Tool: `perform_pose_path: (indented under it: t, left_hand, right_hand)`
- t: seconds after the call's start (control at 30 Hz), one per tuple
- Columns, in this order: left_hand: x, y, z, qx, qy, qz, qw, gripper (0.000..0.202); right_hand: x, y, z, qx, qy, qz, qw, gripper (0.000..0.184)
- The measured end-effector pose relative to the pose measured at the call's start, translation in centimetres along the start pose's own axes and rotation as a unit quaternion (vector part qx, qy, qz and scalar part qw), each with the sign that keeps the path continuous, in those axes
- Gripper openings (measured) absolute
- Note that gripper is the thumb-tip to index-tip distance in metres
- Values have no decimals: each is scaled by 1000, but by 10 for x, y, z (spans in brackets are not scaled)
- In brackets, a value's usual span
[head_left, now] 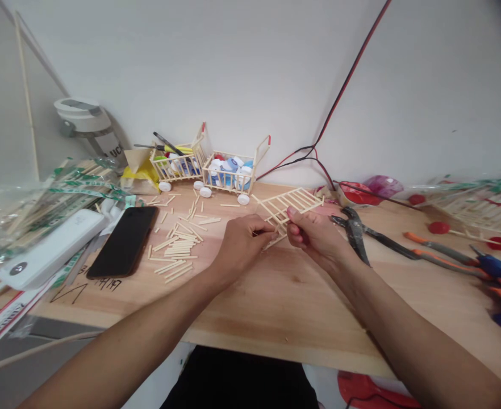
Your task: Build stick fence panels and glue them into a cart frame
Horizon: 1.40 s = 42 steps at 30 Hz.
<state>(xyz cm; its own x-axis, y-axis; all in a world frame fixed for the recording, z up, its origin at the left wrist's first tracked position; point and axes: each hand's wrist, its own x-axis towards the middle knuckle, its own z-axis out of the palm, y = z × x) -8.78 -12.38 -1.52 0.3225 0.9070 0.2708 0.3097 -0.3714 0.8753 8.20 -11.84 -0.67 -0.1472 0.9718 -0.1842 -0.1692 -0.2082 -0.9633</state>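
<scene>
Stick panel, lattice type, held between both hands above the middle of the wooden table. Left hand: fingers curled, thumb and forefinger pinching the panel's near end. Right hand: thumb and forefinger pressed together, pinching the same end just beside the left. Pliers lie just right of the right hand. Loose sticks lie left; phone beyond them. Two stick carts hold bottle caps, far side. Glue gun, far right.
</scene>
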Motion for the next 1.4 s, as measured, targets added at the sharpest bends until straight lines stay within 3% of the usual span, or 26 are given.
perform_pose_path:
  t: [1.4]
  left_hand:
    - [-1,1,1,-12,11,-10,1000,13]
  right_hand:
    - [1,3,-1,-4,6,-3,1000,48]
